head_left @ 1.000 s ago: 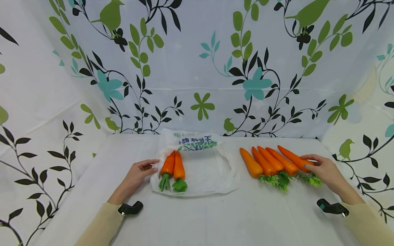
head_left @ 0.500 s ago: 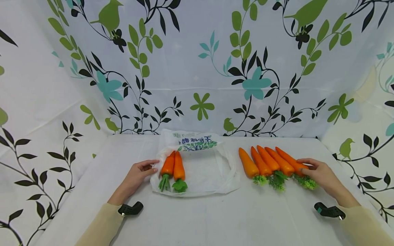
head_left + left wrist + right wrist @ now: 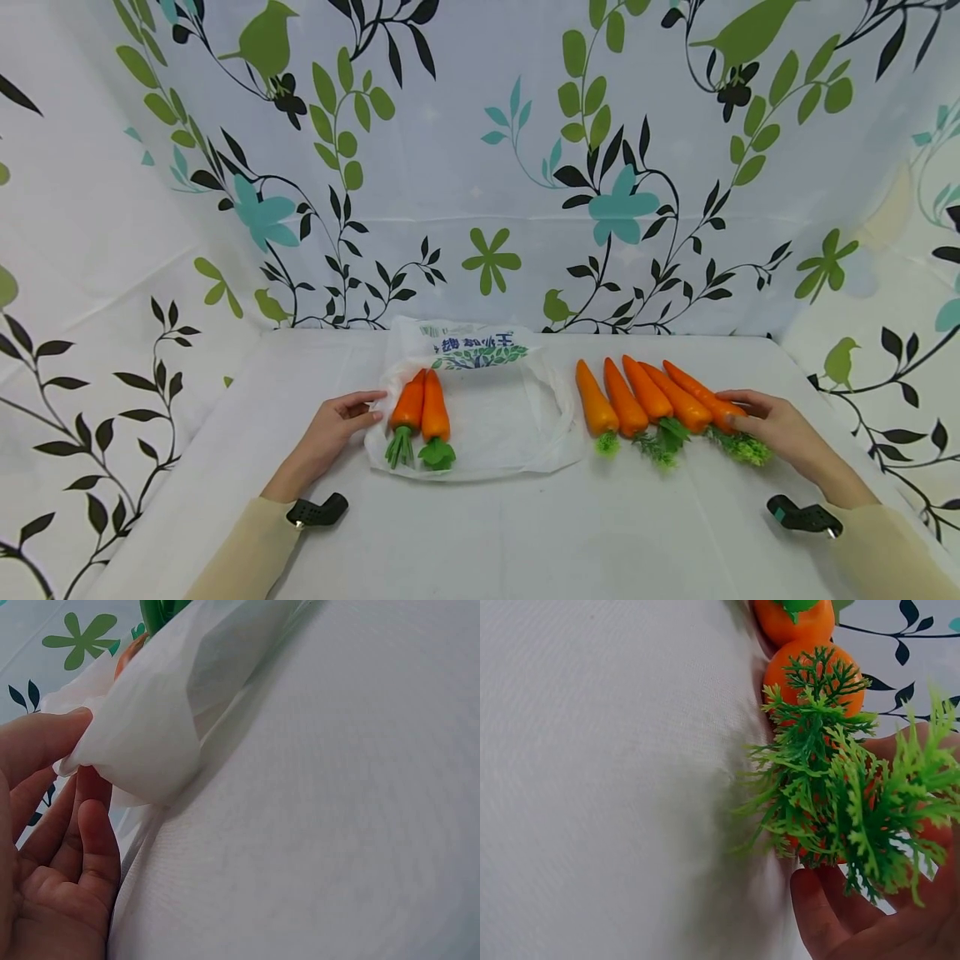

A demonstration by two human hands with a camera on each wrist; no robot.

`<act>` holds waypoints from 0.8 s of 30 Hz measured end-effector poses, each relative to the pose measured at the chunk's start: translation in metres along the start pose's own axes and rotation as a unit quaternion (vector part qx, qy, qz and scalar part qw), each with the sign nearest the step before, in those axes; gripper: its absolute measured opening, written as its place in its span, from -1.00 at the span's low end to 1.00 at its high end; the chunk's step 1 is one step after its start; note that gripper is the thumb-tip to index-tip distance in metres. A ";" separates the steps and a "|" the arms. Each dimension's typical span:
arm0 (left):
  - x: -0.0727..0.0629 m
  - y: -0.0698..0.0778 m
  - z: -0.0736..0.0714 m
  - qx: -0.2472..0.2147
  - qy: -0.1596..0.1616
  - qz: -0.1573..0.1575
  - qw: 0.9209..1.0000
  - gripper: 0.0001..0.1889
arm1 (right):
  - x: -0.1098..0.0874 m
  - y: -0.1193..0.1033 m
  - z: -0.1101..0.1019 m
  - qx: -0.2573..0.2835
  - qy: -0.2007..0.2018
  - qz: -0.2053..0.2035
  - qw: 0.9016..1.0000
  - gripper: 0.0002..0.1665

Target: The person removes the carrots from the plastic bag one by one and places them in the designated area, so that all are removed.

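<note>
At the left, my left hand (image 3: 326,429) pinches the edge of a white plastic bag (image 3: 502,417) between thumb and fingers. The left wrist view shows the pinched film (image 3: 142,727) up close. Lying on the bag are two orange carrots with green tops, a left one (image 3: 408,408) and a right one (image 3: 434,408). My right hand (image 3: 780,425) holds the rightmost carrot (image 3: 693,390) of a row near its leafy end. In the right wrist view its frilly greens (image 3: 832,772) hide much of the grip. Several more carrots (image 3: 595,402) lie side by side in that row.
The white-covered table (image 3: 495,542) ends at a hanging cloth (image 3: 465,167) printed with leaves and birds. Blue and green print (image 3: 483,357) marks the bag's far edge. A dark device (image 3: 318,510) sits on each wrist.
My right hand has moved left, and the row of carrots has slid left with it, closer to the bag. The leftmost carrot has turned a little. My left hand stays put.
</note>
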State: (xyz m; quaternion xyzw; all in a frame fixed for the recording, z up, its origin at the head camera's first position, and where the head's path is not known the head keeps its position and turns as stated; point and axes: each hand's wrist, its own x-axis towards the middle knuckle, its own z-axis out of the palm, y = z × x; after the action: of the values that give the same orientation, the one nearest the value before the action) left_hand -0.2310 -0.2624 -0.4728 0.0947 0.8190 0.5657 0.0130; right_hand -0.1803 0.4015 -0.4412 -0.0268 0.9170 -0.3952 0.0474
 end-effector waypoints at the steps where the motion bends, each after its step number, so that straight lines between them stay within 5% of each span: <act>1: 0.000 0.000 0.000 -0.001 0.001 -0.003 1.000 -0.58 | -0.001 0.000 0.000 0.000 -0.003 0.003 1.000 -0.36; 24: 0.000 0.000 0.001 -0.015 0.001 0.013 1.000 -0.59 | -0.005 -0.019 -0.020 -0.086 0.006 -0.021 0.996 -0.37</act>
State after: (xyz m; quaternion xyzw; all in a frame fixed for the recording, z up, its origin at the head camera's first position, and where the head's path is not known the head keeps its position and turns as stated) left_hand -0.2307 -0.2620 -0.4732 0.1047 0.8094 0.5778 0.0062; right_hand -0.1771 0.4037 -0.4133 -0.0480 0.9471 -0.3157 0.0311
